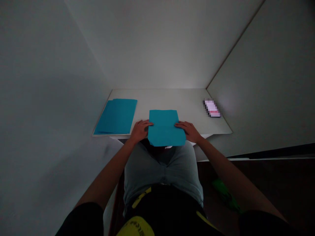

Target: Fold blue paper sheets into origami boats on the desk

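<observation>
Turquoise, nearly square paper sheet (166, 129): at the centre of the dial, before a seated person, its near edge reaching past the front of the white flat worktop (169, 98); the placing looks chosen to keep it squarely before the body, within even reach of both arms.
Left hand (140, 131): at 9 o'clock, fingertips laid over the sheet's side; the thumb is hidden, so whether it pinches or merely presses cannot be told.
Right hand (189, 129): at 3 o'clock, mirroring its partner, fingers stretched across the opposite edge, grip likewise unclear; the matched hold presumably keeps the paper level and steady.
Turquoise stack of larger paper sheets (116, 116): between 9 and 10 o'clock, edges slightly offset, apparently set aside to leave the middle free.
Dark-framed rectangular phone (213, 109): between 2 and 3 o'clock, near the side wall, its lit screen pixelated, seemingly parked clear of the paper.
</observation>
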The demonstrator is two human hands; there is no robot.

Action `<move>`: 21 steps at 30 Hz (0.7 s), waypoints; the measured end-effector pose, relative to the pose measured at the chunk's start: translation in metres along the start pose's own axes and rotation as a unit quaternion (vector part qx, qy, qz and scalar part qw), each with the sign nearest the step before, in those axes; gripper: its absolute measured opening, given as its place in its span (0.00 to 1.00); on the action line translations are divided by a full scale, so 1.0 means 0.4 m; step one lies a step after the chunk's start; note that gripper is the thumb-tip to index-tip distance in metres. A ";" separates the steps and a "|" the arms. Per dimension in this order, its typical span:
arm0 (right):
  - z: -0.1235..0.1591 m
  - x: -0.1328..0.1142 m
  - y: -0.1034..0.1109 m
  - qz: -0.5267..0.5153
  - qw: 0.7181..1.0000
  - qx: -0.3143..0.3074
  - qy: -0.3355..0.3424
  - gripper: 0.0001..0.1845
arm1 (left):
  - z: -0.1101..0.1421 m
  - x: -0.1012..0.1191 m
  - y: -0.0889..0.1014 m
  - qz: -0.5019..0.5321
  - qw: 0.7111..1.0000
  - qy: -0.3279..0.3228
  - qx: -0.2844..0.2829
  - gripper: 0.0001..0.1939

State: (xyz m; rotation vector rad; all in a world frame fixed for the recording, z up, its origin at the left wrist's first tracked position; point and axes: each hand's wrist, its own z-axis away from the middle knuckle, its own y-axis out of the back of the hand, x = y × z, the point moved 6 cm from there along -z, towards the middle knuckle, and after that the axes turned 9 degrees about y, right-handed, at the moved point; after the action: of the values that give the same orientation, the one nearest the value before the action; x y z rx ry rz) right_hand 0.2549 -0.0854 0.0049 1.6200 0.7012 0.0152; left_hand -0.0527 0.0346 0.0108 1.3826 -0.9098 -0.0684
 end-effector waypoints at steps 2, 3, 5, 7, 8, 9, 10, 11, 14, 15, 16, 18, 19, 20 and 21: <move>-0.017 0.012 0.005 -0.008 0.998 0.044 -0.049 0.24 | -0.022 -0.002 0.006 0.035 0.998 0.034 0.026 0.17; -0.027 0.019 0.007 -0.017 0.994 0.071 -0.077 0.22 | -0.032 -0.004 0.009 0.050 0.996 0.056 0.043 0.15; -0.044 0.036 0.008 -0.047 0.981 0.125 -0.141 0.23 | -0.050 -0.008 0.014 0.078 0.987 0.113 0.080 0.16; -0.056 0.056 0.002 -0.079 0.962 0.167 -0.202 0.28 | -0.061 -0.010 0.015 0.095 0.976 0.163 0.104 0.20; -0.060 0.064 -0.002 -0.086 0.954 0.181 -0.223 0.30 | -0.065 -0.008 0.014 0.097 0.973 0.178 0.108 0.21; -0.064 0.069 -0.005 -0.085 0.950 0.191 -0.234 0.31 | -0.068 -0.005 0.013 0.092 0.972 0.187 0.108 0.23; -0.067 0.073 -0.008 -0.078 0.948 0.198 -0.236 0.32 | -0.070 0.000 0.011 0.079 0.973 0.187 0.106 0.26; -0.069 0.073 -0.009 -0.064 0.949 0.203 -0.232 0.34 | -0.070 0.005 0.010 0.061 0.976 0.183 0.104 0.29; -0.070 0.062 -0.007 -0.015 0.953 0.216 -0.212 0.39 | -0.065 0.023 0.011 0.010 0.980 0.157 0.124 0.41; -0.070 0.054 -0.004 -0.001 0.953 0.218 -0.208 0.40 | -0.063 0.030 0.010 -0.003 0.981 0.140 0.131 0.42; -0.071 0.045 0.000 0.012 0.954 0.218 -0.207 0.41 | -0.062 0.039 0.006 -0.016 0.984 0.119 0.132 0.42; -0.078 0.020 0.007 0.042 0.956 0.202 -0.207 0.40 | -0.065 0.058 -0.010 -0.042 0.991 0.068 0.112 0.38; -0.087 0.004 0.010 0.062 0.960 0.184 -0.202 0.39 | -0.068 0.066 -0.021 -0.058 0.993 0.045 0.093 0.37; -0.101 -0.014 0.010 0.085 0.965 0.161 -0.190 0.38 | -0.071 0.072 -0.032 -0.074 0.994 0.029 0.073 0.36; -0.118 -0.033 0.007 0.106 0.970 0.135 -0.171 0.37 | -0.075 0.076 -0.043 -0.090 0.994 0.018 0.052 0.35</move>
State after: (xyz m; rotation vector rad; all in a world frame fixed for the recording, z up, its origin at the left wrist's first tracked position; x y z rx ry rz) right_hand 0.2264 -0.0489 0.0218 1.8929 0.2704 -0.2083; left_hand -0.0069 0.0384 0.0140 1.5561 -0.7648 -0.1341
